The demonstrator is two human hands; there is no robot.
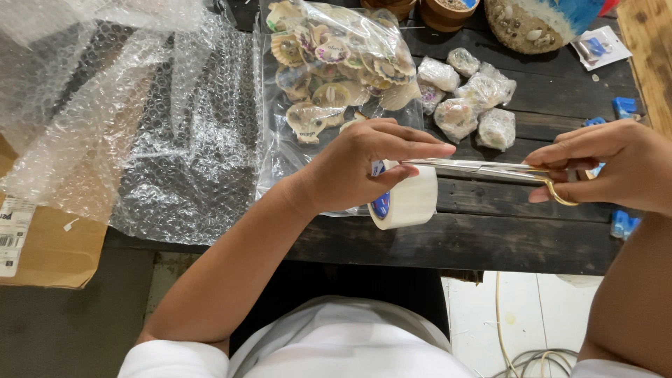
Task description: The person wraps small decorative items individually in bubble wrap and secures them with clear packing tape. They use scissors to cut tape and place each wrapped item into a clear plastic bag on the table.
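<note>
Here's the roll of tape [408, 201], white with a blue core, held up just over the near part of the dark wooden counter [490, 241]. The left hand [364, 164] has its grip closed around the roll, thumb underneath, fingers stretched out along the top toward the blades. Coming in from the other side, the right hand [616, 171] has its grip closed on the gold handles of the scissors [490, 169], and the long silver blades lie level, tips right at the roll's top edge, just beside those left fingertips. Whether the blades are parted or closed, I cannot tell from this angle.

That's the danger spot, I'd say: the blade tips sit so close to the left fingers that a slip or a quick snip could nick them, and a loose tape end could fold back and stick to itself.

Further out, a clear bag of painted shells [336, 63] lies behind the left hand, with several small bubble-wrapped bundles [469, 98] beside it. A big sheet of bubble wrap [154, 133] spreads over the far left, draped partly over a cardboard box [42, 245]. Small blue clips [623, 224] dot the right side.

Room to move? The strip of counter under the hands is bare, but its near edge is just below the roll, so anything dropped could go over to the floor.
</note>
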